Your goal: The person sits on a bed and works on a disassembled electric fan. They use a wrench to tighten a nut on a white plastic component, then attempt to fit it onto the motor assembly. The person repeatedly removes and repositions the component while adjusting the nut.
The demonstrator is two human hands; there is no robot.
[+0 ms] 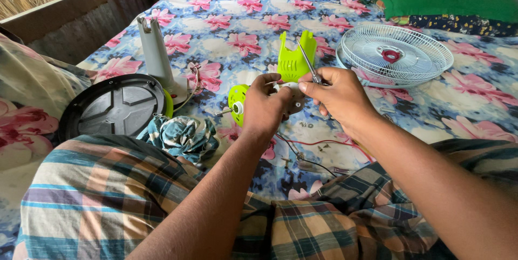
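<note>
Left hand (263, 106) fingers close around the lime-green fan motor housing (294, 63) above the bed (226, 44); right hand (337, 95) fingers pinch a screwdriver (307, 60), its shaft slanting across the housing

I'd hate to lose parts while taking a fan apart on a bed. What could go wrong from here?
1. The small loose screws lie on the patterned floral bedsheet; they could easily get lost in the print or roll into folds.
2. The left hand steadies the lime-green plastic motor unit in the air while the right hand works the thin metal screwdriver; a slip might jab the fingers.
3. The thin red and black wires trail under the forearms and may snag.
</note>
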